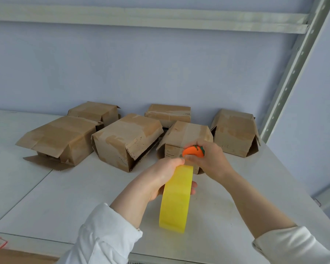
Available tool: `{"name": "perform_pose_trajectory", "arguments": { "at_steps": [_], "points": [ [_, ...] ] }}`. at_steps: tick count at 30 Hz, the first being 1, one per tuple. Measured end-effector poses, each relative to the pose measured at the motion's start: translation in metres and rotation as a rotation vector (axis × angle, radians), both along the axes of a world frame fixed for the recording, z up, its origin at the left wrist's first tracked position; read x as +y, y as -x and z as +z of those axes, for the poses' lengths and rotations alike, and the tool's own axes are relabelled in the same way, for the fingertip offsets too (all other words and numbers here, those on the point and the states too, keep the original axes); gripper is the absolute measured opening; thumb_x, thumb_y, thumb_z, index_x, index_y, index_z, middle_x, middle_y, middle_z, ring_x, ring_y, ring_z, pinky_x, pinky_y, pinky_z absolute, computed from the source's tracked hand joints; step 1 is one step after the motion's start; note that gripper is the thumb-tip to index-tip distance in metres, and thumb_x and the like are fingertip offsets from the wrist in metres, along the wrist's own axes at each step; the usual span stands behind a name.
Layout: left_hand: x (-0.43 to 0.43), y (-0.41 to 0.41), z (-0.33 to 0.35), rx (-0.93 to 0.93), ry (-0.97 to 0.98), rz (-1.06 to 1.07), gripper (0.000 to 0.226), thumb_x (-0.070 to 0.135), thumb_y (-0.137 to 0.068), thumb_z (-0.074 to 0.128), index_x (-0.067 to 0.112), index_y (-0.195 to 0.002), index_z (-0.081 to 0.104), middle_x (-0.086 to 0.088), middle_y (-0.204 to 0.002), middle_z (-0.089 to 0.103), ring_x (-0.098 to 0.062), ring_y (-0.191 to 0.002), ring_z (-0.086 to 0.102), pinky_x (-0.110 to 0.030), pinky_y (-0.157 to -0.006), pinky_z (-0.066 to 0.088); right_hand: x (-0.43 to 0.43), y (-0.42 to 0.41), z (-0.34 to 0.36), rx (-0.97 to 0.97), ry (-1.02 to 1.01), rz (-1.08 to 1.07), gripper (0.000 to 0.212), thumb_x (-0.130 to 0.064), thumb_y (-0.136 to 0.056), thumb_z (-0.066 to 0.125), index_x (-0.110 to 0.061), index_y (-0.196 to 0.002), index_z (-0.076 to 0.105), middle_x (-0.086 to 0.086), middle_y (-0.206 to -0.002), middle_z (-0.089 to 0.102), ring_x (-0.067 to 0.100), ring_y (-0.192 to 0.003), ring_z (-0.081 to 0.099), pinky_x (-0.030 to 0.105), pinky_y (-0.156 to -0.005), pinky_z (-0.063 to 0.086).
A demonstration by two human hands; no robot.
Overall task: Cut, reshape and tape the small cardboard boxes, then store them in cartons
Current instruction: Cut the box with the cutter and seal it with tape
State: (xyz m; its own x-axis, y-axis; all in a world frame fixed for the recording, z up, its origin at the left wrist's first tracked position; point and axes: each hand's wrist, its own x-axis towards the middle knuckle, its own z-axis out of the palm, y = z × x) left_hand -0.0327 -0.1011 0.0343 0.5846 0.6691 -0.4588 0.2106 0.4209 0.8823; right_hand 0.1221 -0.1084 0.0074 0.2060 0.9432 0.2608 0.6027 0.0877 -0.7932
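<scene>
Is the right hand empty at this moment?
No, the right hand grips a small orange tool, while the left hand holds the tape roll.

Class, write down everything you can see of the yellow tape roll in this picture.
The tape roll is wide, glossy, translucent yellow tape, held on edge over the white tabletop. The left hand grips it, thumb on top, fingers through the core. The right hand, holding a small orange object, is right beside its top.
</scene>
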Motion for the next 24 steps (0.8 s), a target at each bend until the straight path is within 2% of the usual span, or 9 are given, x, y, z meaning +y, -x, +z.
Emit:
{"name": "perform_pose_trajectory", "arguments": {
  "at_steps": [3, 5, 9, 12, 14, 18, 21, 24],
  "points": [
    [0.0, -0.001, 0.0, -0.001, -0.009, -0.001, 0.031, 0.029, -0.099, 0.037, 0.006, -0.097, 0.057, -0.014, -0.069, 0.07, -0.022, -0.052, 0.066, -0.026, -0.055, 0.053, 0.0, 0.002, -0.004, -0.022, -0.002, 0.024, 0.018, -0.012, -0.081, 0.071, -0.028, -0.086, 0.063, -0.014, -0.086, 0.06, 0.005, -0.082, 0.056, 0.015, -0.061, 0.048],
    [0.001, -0.001, -0.001, -0.001, -0.015, -0.001, 0.033, 0.029, -0.099, 0.036, 0.005, -0.097, 0.058, -0.014, -0.069, 0.07, -0.021, -0.052, 0.066, -0.025, -0.054, 0.053, 0.001, 0.003, -0.006, -0.084, -0.003, 0.028, 0.015, -0.013, -0.082, 0.07, -0.024, -0.09, 0.065, -0.014, -0.087, 0.06, 0.004, -0.082, 0.054, 0.008, -0.063, 0.041],
    [0.002, -0.002, -0.001, -0.003, -0.013, 0.003, 0.034, 0.029, -0.099, 0.035, 0.003, -0.103, 0.057, -0.014, -0.07, 0.07, -0.02, -0.052, 0.066, -0.023, -0.05, 0.053, 0.004, 0.004, -0.009, -0.14, -0.012, 0.036, 0.014, -0.013, -0.082, 0.07, -0.02, -0.093, 0.065, -0.011, -0.088, 0.06, 0.007, -0.084, 0.053, 0.011, -0.065, 0.04],
    [0.0, 0.001, -0.001, -0.007, 0.0, 0.007, 0.034, 0.029, -0.099, 0.037, 0.003, -0.109, 0.055, -0.014, -0.071, 0.071, -0.021, -0.053, 0.067, -0.023, -0.048, 0.053, 0.002, -0.003, -0.003, -0.003, 0.02, 0.049, 0.014, -0.013, -0.083, 0.069, -0.021, -0.094, 0.064, -0.015, -0.087, 0.058, 0.005, -0.082, 0.055, 0.017, -0.066, 0.046],
    [0.0, 0.002, -0.001, -0.009, -0.004, 0.007, 0.033, 0.029, -0.099, 0.037, 0.003, -0.112, 0.053, -0.014, -0.071, 0.071, -0.022, -0.053, 0.067, -0.023, -0.048, 0.053, 0.001, -0.011, 0.0, 0.069, 0.037, 0.059, 0.017, -0.014, -0.084, 0.069, -0.021, -0.098, 0.064, -0.012, -0.093, 0.06, 0.004, -0.085, 0.056, 0.015, -0.066, 0.047],
    [0.0, 0.001, 0.0, -0.014, -0.02, 0.005, 0.033, 0.029, -0.099, 0.037, 0.003, -0.112, 0.054, -0.013, -0.07, 0.071, -0.021, -0.053, 0.066, -0.023, -0.048, 0.053, 0.001, -0.012, 0.001, -0.076, 0.065, 0.117, 0.017, -0.013, -0.084, 0.067, -0.025, -0.095, 0.061, -0.017, -0.092, 0.057, 0.004, -0.087, 0.053, 0.007, -0.068, 0.042],
    [0.0, 0.0, -0.001, -0.009, -0.017, 0.008, 0.035, 0.029, -0.099, 0.036, 0.002, -0.112, 0.054, -0.014, -0.07, 0.07, -0.021, -0.053, 0.066, -0.022, -0.048, 0.052, 0.003, -0.008, 0.001, -0.204, 0.044, 0.136, 0.017, -0.012, -0.084, 0.067, -0.021, -0.099, 0.062, -0.013, -0.096, 0.057, 0.004, -0.09, 0.05, 0.0, -0.069, 0.036],
    [0.0, 0.001, 0.0, -0.002, -0.015, 0.011, 0.036, 0.029, -0.099, 0.037, 0.001, -0.114, 0.053, -0.014, -0.071, 0.071, -0.022, -0.054, 0.067, -0.023, -0.048, 0.052, 0.003, -0.013, 0.003, -0.129, 0.042, 0.129, 0.017, -0.012, -0.085, 0.067, -0.023, -0.097, 0.062, -0.015, -0.093, 0.058, 0.003, -0.086, 0.051, 0.004, -0.067, 0.039]
  ]
}}
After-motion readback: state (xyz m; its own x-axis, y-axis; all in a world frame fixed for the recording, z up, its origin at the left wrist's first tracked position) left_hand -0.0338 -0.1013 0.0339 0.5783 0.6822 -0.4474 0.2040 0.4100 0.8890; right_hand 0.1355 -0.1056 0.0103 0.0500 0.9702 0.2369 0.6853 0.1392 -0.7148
